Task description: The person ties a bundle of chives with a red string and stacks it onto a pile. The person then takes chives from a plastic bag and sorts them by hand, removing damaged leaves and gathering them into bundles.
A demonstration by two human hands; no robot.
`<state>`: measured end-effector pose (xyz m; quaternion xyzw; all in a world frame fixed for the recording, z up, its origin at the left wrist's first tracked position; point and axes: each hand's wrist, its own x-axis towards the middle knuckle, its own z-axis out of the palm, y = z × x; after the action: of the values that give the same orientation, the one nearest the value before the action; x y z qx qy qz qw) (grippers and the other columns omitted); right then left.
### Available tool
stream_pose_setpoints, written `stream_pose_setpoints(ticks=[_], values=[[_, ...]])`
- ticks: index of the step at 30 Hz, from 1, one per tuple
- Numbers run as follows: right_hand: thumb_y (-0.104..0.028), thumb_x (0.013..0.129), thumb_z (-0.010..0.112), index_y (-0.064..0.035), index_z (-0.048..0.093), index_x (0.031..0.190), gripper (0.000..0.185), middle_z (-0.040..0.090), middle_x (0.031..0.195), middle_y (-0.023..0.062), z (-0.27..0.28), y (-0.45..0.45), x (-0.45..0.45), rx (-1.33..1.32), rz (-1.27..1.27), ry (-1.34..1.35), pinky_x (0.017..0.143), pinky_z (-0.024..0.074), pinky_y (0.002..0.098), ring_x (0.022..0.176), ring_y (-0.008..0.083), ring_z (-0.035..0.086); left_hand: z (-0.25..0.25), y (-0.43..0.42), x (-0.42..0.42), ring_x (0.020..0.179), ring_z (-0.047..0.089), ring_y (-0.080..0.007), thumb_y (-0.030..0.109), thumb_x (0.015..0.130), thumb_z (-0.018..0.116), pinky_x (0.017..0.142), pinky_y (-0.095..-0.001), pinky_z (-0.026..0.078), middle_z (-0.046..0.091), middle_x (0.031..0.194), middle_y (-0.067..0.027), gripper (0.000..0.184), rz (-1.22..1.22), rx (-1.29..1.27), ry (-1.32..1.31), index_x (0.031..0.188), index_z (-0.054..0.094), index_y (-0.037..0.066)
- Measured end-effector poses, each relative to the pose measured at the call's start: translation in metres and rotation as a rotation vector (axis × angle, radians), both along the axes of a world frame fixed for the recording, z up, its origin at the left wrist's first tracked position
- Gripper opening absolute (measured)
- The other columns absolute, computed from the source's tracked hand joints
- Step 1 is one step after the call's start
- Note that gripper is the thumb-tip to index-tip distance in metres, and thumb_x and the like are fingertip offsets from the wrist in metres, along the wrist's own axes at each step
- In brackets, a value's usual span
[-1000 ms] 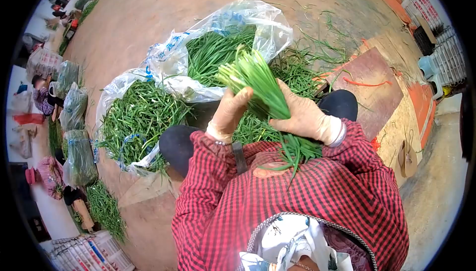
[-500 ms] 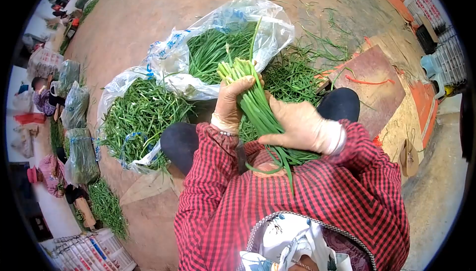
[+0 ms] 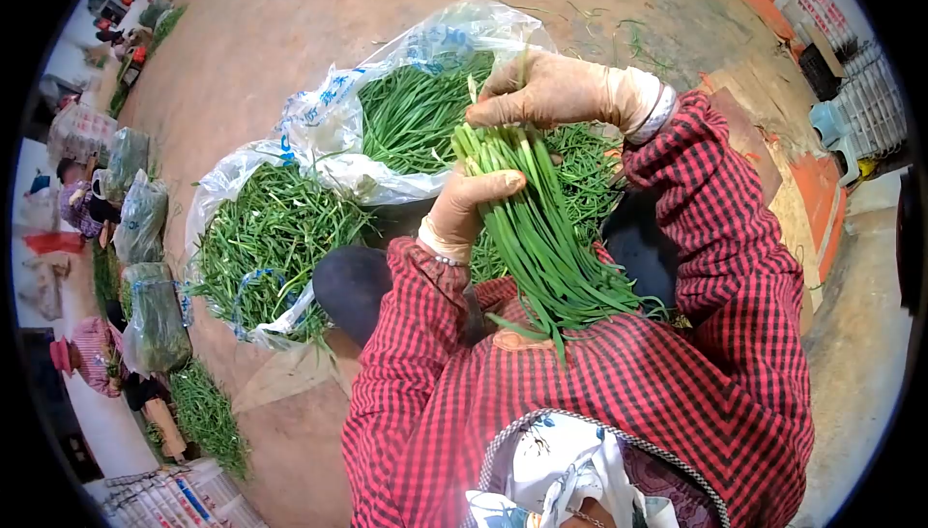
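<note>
My left hand (image 3: 468,207), in a pale glove, is wrapped round a bunch of long green stalks (image 3: 546,248) near its pale cut ends. The leafy tips hang down over my checked clothes. My right hand (image 3: 561,91), gloved too, is bent over the top of the bunch, its thumb and fingers closed together at the stalk ends; a single stalk tip shows by them. Beyond my hands lies an open plastic bag (image 3: 333,127) of long green stalks (image 3: 416,107). To its left, a second bag (image 3: 217,185) holds tangled greens (image 3: 280,238).
Loose greens (image 3: 590,165) lie on the floor between my knees and beyond. A reddish board (image 3: 749,136) and white crates (image 3: 870,102) are at the right. At the left are filled bags (image 3: 155,315), a pile of greens (image 3: 205,412) and two other people (image 3: 95,354) (image 3: 77,201).
My right hand has moved from the leafy lower part of the bunch up to the stalk ends. My left hand keeps its hold, and the leaves now spread out lower down.
</note>
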<state>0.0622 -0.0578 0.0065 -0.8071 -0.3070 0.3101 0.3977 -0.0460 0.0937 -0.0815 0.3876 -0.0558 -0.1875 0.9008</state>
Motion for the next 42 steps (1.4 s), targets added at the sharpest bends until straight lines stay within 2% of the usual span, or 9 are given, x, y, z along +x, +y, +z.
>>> stream_pose_setpoints(ticks=[11,16,20,23,25,28,30,35,42], values=[[-0.028,0.092,0.062,-0.005,0.067,0.1,0.025,0.059,0.071,-0.0006,0.01,0.018,-0.004,0.03,-0.181,0.068,0.059,0.0464,0.0273,0.066,0.0087,0.054,0.005,-0.002,-0.001,0.09,0.066,-0.0282,0.023,0.064,0.073,0.081,-0.0403,0.056,0.064,0.103,-0.0183,0.076,-0.076,-0.14,0.031,0.13,0.048,-0.004],[-0.032,0.093,0.062,-0.0037,0.062,0.118,0.038,0.064,0.091,0.001,0.016,0.007,0.04,0.259,-0.392,-0.435,0.076,0.05,0.0254,0.081,0.0112,0.057,-0.005,0.0,0.009,0.089,0.065,-0.0263,0.018,0.062,0.074,0.079,-0.0394,0.056,0.063,0.109,-0.0214,0.089,-0.206,-0.195,-0.059,0.14,0.037,-0.003],[-0.024,0.093,0.06,-0.0022,0.07,0.099,0.024,0.068,0.078,0.0105,0.051,-0.057,0.134,0.56,-0.632,-1.215,0.065,0.0506,0.0348,0.075,0.0187,0.064,-0.006,0.001,0.006,0.092,0.064,-0.0235,0.016,0.062,0.075,0.082,-0.0374,0.057,0.051,0.132,-0.0268,0.092,-0.229,-0.325,-0.039,0.143,0.034,-0.001],[-0.022,0.093,0.062,-0.0043,0.07,0.09,0.019,0.066,0.076,0.0069,0.072,-0.113,0.167,0.561,-0.888,-0.748,0.064,0.0489,0.0293,0.074,0.0144,0.062,-0.009,0.006,0.005,0.094,0.065,-0.0225,0.015,0.062,0.075,0.082,-0.0363,0.057,0.048,0.135,-0.0269,0.093,-0.149,-0.334,-0.025,0.144,0.033,-0.001],[-0.018,0.09,0.066,-0.0048,0.068,0.096,0.015,0.065,0.082,0.005,0.068,-0.115,0.128,0.314,-0.792,-0.767,0.062,0.0489,0.0256,0.076,0.0112,0.06,-0.011,0.006,0.005,0.096,0.064,-0.022,0.016,0.063,0.075,0.083,-0.0356,0.056,0.046,0.137,-0.0271,0.094,-0.147,-0.33,-0.032,0.144,0.031,-0.001],[-0.034,0.088,0.07,-0.0052,0.041,0.142,0.068,0.054,0.132,0.0112,0.037,-0.061,0.045,-0.174,-0.16,-0.574,0.101,0.0439,0.0322,0.12,0.0197,0.052,-0.012,0.004,0.009,0.098,0.064,-0.0248,0.015,0.065,0.075,0.086,-0.0396,0.055,0.046,0.137,-0.0261,0.093,-0.186,-0.34,-0.039,0.145,0.029,-0.001],[-0.032,0.082,0.075,-0.0035,0.033,0.146,0.082,0.045,0.142,0.0178,0.029,-0.028,-0.003,0.01,0.193,-0.535,0.108,0.037,0.0387,0.131,0.0269,0.043,-0.025,0.005,0.012,0.104,0.062,-0.0261,0.018,0.065,0.076,0.091,-0.0418,0.052,0.047,0.137,-0.0209,0.093,-0.21,-0.237,-0.033,0.145,0.03,0.002],[-0.043,0.072,0.079,-0.0039,0.055,0.127,0.071,0.055,0.127,0.0191,0.002,0.015,-0.039,0.126,0.396,-0.778,0.1,0.044,0.044,0.117,0.0366,0.054,-0.016,0.002,0.004,0.133,0.038,-0.0234,0.026,0.066,0.079,0.112,-0.0399,0.029,0.043,0.14,-0.004,0.089,0.041,-0.211,-0.099,0.143,0.037,0.011],[-0.041,0.078,0.073,-0.0086,0.064,0.109,0.046,0.065,0.097,0.0095,-0.016,0.023,-0.057,0.159,0.392,-1.02,0.096,0.0475,0.0411,0.092,0.032,0.063,-0.066,0.003,0.009,0.132,0.039,-0.0238,0.023,0.074,0.076,0.11,-0.0394,0.033,0.042,0.14,-0.0072,0.076,-0.001,-0.258,-0.085,0.139,0.041,0.008]])
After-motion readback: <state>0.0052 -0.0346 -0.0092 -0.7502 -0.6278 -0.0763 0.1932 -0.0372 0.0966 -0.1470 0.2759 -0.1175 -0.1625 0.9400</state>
